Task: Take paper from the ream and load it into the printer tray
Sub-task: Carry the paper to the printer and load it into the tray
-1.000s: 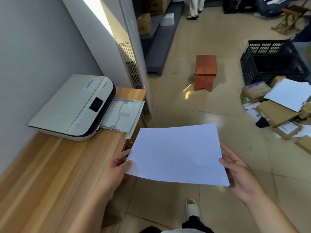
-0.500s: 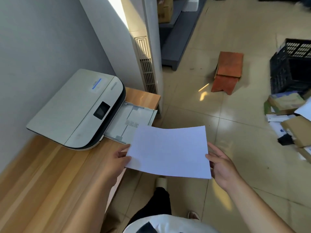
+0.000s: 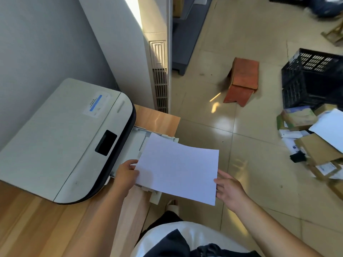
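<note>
A white sheet of paper [image 3: 178,169] hangs flat between my two hands, partly over the printer's pulled-out tray [image 3: 138,140]. My left hand [image 3: 126,175] grips the sheet's left edge, just above the tray's near side. My right hand [image 3: 229,190] holds the right edge, out over the floor. The grey-white printer [image 3: 63,140] sits on the wooden desk [image 3: 35,229] against the wall, its tray sticking out to the right past the desk's edge. The sheet hides most of the tray. No ream is in view.
A white standing air unit [image 3: 159,58] rises behind the desk's far corner. On the tiled floor lie a brown stool [image 3: 243,80], a black crate [image 3: 311,78] and a heap of cardboard and papers [image 3: 315,143] at the right.
Both hands have carried the sheet left and forward, from over the floor to over the printer tray. The camera has come closer to the printer.
</note>
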